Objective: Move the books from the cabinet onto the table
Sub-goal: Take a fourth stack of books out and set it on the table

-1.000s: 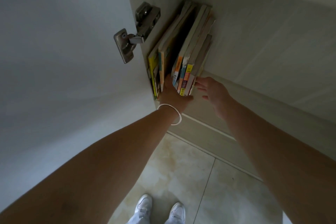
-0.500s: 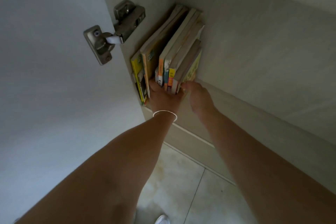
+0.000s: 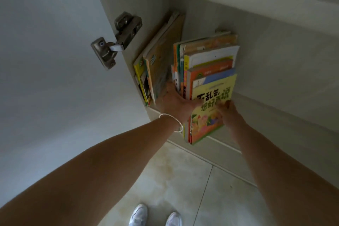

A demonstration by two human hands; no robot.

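Tilting out of the cabinet (image 3: 275, 57), a bundle of thin children's books (image 3: 211, 71) is held between both hands, with its lower corner already past the front edge of the bottom shelf and over the tiled floor (image 3: 183, 180). The left hand (image 3: 176, 104), with a white bangle (image 3: 172, 119) at its wrist, is pressed against the spine side of the bundle; its fingers are hidden behind the covers, so how far they curl cannot be told. The right hand (image 3: 227, 113) is clamped on the front cover of the yellow-green book (image 3: 212, 101), thumb on the printed face, the other fingers out of sight. A second group of taller books (image 3: 157, 60) is left leaning against the cabinet's side wall, just beside the metal hinge (image 3: 117, 40) of the open door (image 3: 45, 60). No table is in view.

The bundle is judged to be loosely aligned: the books are fanned and of unequal size, so an inner one could slip downward and be dropped onto the floor if the squeeze is relaxed during the carry. Glossy covers would make this more likely. The leaning books, no longer propped from the right, could topple flat inside the cabinet. The white shoes (image 3: 156, 214) stand directly below, so a falling book would probably land on or near them.
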